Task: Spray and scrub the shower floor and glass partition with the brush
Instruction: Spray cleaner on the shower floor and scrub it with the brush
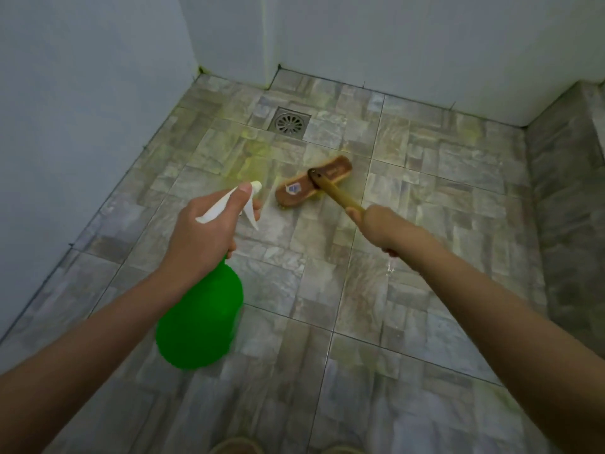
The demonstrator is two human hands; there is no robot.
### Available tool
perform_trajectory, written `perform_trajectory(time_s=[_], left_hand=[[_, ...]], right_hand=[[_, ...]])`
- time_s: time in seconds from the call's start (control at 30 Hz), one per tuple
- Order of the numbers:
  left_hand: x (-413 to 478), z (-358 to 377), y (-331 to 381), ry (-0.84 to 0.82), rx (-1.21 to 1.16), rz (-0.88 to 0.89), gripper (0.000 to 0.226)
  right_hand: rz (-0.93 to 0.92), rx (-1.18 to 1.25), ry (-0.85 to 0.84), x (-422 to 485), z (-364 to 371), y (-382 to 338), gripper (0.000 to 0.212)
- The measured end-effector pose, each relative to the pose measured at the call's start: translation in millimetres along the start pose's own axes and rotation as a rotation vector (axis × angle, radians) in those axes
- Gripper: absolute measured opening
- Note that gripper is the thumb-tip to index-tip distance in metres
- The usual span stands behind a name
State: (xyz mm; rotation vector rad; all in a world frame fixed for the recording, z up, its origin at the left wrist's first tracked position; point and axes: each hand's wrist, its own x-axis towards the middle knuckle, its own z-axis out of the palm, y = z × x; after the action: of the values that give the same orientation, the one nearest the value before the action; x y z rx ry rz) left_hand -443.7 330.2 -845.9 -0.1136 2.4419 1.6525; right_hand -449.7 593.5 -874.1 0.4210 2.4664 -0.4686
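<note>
My left hand (203, 234) grips the white trigger head of a green spray bottle (199, 319), its nozzle aimed at the floor ahead. My right hand (376, 227) holds the yellow-brown handle of a wooden scrub brush (314, 183). The brush head rests bristles down on the grey stone-pattern shower floor (425, 198), just right of the nozzle. Yellow-green spray stains the tiles (252, 158) beyond the nozzle. I cannot make out a glass partition.
A round metal drain (288, 122) sits in the floor behind the brush. White walls (393, 44) close the far side and the left. A raised tiled kerb (569, 191) runs along the right. My sandal tips (235, 446) show at the bottom edge.
</note>
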Motion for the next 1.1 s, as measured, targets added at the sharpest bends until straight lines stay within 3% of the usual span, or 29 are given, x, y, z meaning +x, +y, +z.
perform_trajectory(time_s=[0.2,0.27,0.43,0.67,0.87,1.1], left_hand=[[-13,-23,-13,0.056,-0.009,-0.039,0.036],[-17,-28,-17,0.051,-0.024,-0.037,0.036],[-27,-40,-21,0.058,-0.008,-0.05,0.039],[-44,-76,-34,0.202,0.03,-0.073,0.036],[-57,-97,-45,0.283,0.016,-0.084,0.036],[-75,-123,-59,0.379,-0.021,-0.125,0.043]], right_hand=[[0.006,-0.214,-0.147,-72,28,34,0.05],[-0.075,-0.265,-0.166,-67,34,13,0.05],[-0.202,-0.193,-0.029,-6,34,-66,0.049],[-0.179,-0.342,-0.174,-80,64,-17,0.052],[-0.405,-0.332,-0.088,-14,72,-123,0.053],[-0.324,-0.475,-0.187,-67,71,-53,0.052]])
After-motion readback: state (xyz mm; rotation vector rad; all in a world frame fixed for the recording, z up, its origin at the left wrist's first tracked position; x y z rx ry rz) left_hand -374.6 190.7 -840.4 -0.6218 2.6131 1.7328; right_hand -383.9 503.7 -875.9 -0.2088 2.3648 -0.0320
